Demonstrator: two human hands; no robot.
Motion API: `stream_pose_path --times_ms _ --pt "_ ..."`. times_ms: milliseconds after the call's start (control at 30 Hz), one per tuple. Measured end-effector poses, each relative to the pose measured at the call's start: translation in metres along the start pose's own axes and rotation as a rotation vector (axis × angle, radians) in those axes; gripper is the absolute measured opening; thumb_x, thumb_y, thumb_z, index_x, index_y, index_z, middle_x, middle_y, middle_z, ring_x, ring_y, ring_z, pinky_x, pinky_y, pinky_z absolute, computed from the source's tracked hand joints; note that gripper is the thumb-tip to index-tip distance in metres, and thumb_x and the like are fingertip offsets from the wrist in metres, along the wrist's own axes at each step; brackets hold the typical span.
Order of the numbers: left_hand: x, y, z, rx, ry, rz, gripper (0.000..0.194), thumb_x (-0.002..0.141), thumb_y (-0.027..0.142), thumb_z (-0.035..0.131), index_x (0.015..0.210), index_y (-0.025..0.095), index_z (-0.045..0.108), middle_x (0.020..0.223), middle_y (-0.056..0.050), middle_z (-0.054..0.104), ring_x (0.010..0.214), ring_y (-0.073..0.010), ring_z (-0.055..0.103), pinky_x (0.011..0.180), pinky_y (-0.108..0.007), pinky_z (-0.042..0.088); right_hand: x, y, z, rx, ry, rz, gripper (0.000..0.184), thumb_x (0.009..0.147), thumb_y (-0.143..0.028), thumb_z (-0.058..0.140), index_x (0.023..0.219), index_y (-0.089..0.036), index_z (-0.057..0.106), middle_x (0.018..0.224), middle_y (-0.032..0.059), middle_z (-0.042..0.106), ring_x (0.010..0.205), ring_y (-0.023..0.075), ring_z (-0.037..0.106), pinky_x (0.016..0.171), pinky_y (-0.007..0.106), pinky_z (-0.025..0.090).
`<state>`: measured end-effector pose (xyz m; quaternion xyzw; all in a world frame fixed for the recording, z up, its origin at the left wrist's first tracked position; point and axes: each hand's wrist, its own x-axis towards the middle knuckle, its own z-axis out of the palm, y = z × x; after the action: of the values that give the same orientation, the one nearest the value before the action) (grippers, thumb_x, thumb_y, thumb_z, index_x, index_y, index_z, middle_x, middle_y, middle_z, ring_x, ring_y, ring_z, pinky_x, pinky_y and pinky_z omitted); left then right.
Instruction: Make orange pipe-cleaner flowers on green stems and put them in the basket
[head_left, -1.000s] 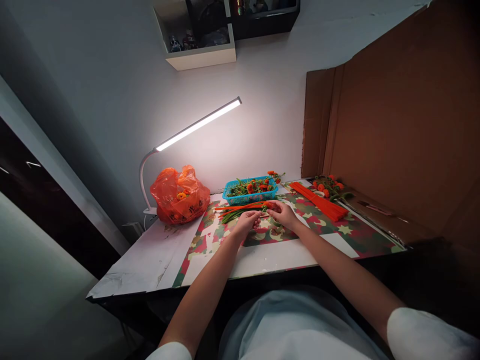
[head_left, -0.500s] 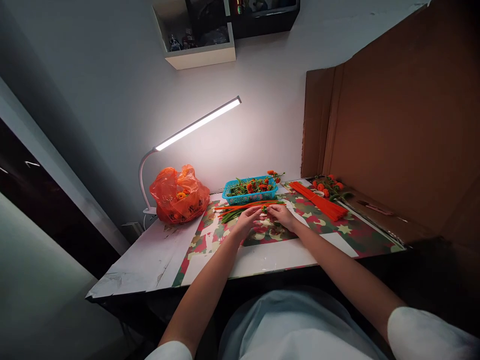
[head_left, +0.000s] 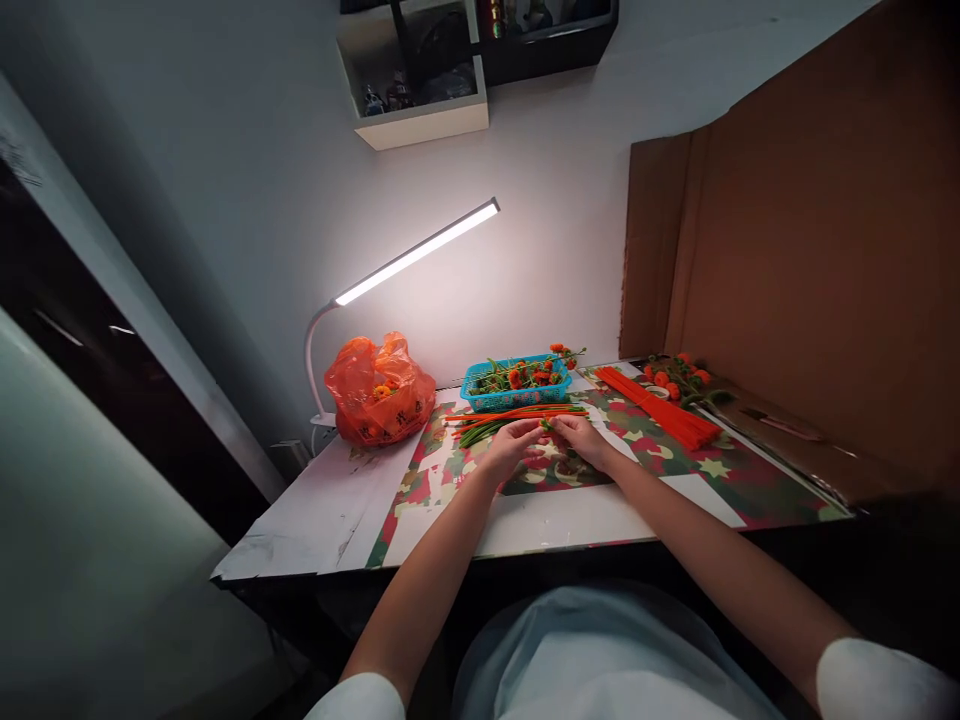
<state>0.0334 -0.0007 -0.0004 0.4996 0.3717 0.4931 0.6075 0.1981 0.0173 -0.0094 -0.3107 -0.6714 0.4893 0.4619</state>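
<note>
My left hand (head_left: 517, 443) and my right hand (head_left: 581, 437) meet over the patterned table cover, fingertips pinched on a small green piece (head_left: 546, 425). It looks like a bit of fuzzy pipe cleaner, though most of it is hidden by the fingers. Just beyond my hands lie loose green pipe cleaners (head_left: 480, 433) and orange pipe cleaners (head_left: 502, 414), side by side. Behind them stands a blue basket (head_left: 517, 402) holding green stems and orange flower heads. A thick bundle of orange pipe cleaners (head_left: 664, 410) rests to the right.
An orange plastic bag (head_left: 382, 405) with yellow-orange pieces sits at left, beside a lit clip lamp (head_left: 420, 255). Orange flowers (head_left: 671, 378) lie near a roll of tape (head_left: 658, 392) at back right. A tall cardboard sheet (head_left: 810, 260) borders the right side.
The whole view has shifted, so everything appears farther right. Both hands stay together at the small green piece, with slight finger movement; the other things on the table stay put.
</note>
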Motion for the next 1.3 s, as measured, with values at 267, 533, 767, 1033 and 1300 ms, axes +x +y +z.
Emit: stream_pose_path --times_ms 267,533,767,1033,1300 --pt "-0.004 0.001 0.004 -0.044 -0.015 0.033 0.049 0.054 0.032 0.083 0.096 0.013 0.066 0.081 -0.005 0.065 0.067 -0.0113 0.061 0.066 -0.026 0.051 -0.002 0.006 0.002 -0.190 0.023 -0.005 0.052 0.074 -0.069 0.046 0.060 -0.019 0.048 0.051 -0.0029 0.046 0.045 0.0102 0.040 0.044 0.024 0.031" --pt "-0.003 -0.002 0.004 0.098 0.148 0.239 0.052 0.045 0.032 0.085 0.088 0.013 0.065 0.077 -0.004 0.066 0.065 -0.0115 0.061 0.063 -0.025 0.049 -0.007 0.005 0.009 -0.453 0.113 -0.156 0.037 0.082 -0.047 0.042 0.061 -0.018 0.051 0.054 -0.0007 0.051 0.052 0.0131 0.046 0.051 0.025 0.034" --pt "-0.004 -0.003 0.004 0.205 0.112 0.327 0.050 0.045 0.033 0.085 0.085 0.012 0.065 0.082 -0.006 0.069 0.064 -0.0121 0.061 0.063 -0.025 0.050 -0.006 0.004 0.011 -0.489 0.107 -0.208 0.032 0.082 -0.042 0.040 0.058 -0.021 0.041 0.053 -0.0017 0.046 0.053 0.0132 0.042 0.053 0.025 0.033" --pt "0.001 -0.006 -0.004 0.159 0.079 0.332 0.038 0.056 0.038 0.080 0.082 0.013 0.069 0.076 -0.006 0.070 0.065 -0.0139 0.063 0.068 -0.028 0.051 -0.004 0.010 0.011 -0.355 0.132 -0.162 0.035 0.080 -0.047 0.044 0.056 -0.021 0.043 0.051 -0.0015 0.045 0.050 0.0131 0.040 0.049 0.026 0.032" --pt "0.004 -0.011 -0.002 0.172 0.087 0.355 0.035 0.058 0.036 0.079 0.082 0.013 0.068 0.077 -0.007 0.070 0.069 -0.0168 0.065 0.071 -0.031 0.052 -0.003 0.012 0.013 -0.291 0.137 -0.139 0.038 0.081 -0.051 0.043 0.060 -0.019 0.048 0.055 -0.0006 0.049 0.051 0.0126 0.042 0.049 0.025 0.033"
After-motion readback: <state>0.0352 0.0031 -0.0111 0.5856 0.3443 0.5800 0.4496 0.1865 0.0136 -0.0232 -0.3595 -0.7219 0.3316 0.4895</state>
